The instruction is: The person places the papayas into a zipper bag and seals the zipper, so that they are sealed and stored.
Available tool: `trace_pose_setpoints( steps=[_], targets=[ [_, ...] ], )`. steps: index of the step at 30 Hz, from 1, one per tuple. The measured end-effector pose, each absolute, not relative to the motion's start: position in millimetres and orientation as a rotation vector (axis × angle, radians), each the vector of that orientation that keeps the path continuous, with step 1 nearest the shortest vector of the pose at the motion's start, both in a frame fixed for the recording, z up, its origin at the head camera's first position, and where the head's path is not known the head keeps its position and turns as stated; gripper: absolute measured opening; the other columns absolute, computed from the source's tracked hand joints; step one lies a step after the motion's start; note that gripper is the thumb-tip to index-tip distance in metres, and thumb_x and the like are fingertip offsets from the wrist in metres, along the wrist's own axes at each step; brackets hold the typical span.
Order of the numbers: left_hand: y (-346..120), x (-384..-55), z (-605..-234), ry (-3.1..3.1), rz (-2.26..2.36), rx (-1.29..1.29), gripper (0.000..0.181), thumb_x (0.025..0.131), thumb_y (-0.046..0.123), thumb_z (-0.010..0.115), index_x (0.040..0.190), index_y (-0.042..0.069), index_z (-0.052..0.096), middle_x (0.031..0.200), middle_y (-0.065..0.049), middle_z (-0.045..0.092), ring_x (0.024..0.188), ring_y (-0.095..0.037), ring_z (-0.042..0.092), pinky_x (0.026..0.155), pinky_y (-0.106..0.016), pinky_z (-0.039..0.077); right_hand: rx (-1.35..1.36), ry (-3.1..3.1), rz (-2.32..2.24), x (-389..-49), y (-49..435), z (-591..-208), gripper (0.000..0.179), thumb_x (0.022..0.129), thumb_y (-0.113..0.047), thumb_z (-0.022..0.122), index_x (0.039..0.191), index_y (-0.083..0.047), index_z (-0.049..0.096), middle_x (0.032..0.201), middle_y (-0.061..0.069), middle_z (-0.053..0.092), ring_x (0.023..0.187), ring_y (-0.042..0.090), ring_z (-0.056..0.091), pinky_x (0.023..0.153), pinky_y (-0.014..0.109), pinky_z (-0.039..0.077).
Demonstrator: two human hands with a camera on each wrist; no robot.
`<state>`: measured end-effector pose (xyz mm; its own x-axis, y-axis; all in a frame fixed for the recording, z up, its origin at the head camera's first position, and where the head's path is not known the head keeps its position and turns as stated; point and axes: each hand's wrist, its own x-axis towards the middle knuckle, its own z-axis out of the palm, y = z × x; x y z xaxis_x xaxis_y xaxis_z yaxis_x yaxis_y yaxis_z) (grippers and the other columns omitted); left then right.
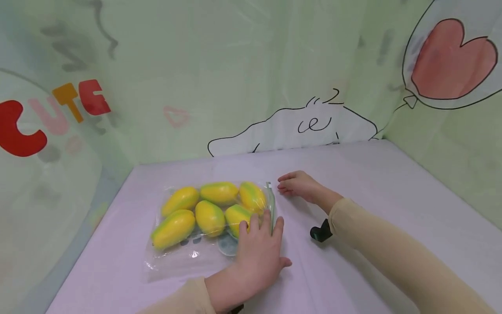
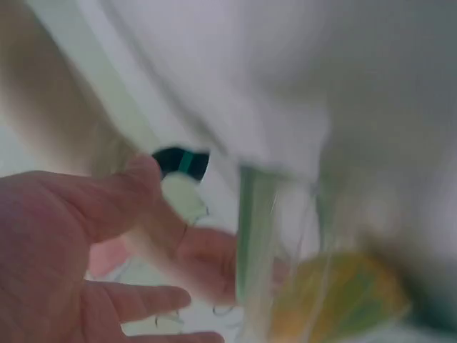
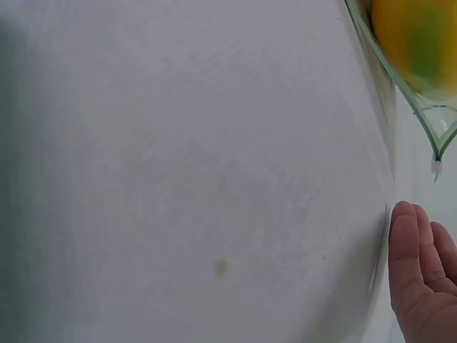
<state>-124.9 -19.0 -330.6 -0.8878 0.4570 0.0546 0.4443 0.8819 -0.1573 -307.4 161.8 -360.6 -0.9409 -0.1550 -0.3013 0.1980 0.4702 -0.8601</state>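
Observation:
A clear zip bag point(image 1: 188, 264) lies on the table with several yellow-green, mango-like fruits point(image 1: 210, 219) inside, in two rough rows. My left hand point(image 1: 259, 250) is over the bag's lower right corner, fingers spread, fingertips close to the green zip edge point(image 1: 271, 200). Just beyond the upper end of that edge is my right hand point(image 1: 301, 186), its fingers loosely bent and nothing in them. The right wrist view shows the bag's mouth slightly parted, a white slider point(image 3: 437, 167) at its corner and the right hand's fingers point(image 3: 405, 239) below it.
The table point(image 1: 392, 209) has a pale lilac cover. Light green printed curtains point(image 1: 243, 65) stand behind it and on both sides. A black device point(image 1: 321, 231) sits under the right sleeve's cuff.

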Motion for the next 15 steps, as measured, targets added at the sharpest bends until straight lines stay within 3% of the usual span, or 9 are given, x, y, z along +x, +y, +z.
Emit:
trace_pose_setpoints(
  steps=[7,15],
  targets=[
    [-31,-200,-290,-3.147,-0.121,-0.639,0.084,0.093,0.061,0.064,0.158,0.015,0.038,0.162,-0.015,0.039,0.144,-0.040,0.037,0.114,-0.058,0.037,0.001,2.348,-1.479,-312,166,-359,0.044,0.107,-0.015,0.049,0.145,0.008,0.049,0.136,0.026,0.063,0.118,0.027,0.066,0.105,0.036,0.053],
    [-41,-302,-279,-3.383,-0.283,-0.659,0.078,0.098,0.051,0.063,0.158,0.009,0.036,0.159,-0.014,0.045,0.147,-0.037,0.037,0.123,-0.055,0.030,-0.013,2.336,-1.472,-307,155,-359,0.043,0.107,-0.017,0.051,0.143,0.006,0.052,0.132,0.024,0.066,0.116,0.029,0.067,0.104,0.036,0.053]
  ],
)
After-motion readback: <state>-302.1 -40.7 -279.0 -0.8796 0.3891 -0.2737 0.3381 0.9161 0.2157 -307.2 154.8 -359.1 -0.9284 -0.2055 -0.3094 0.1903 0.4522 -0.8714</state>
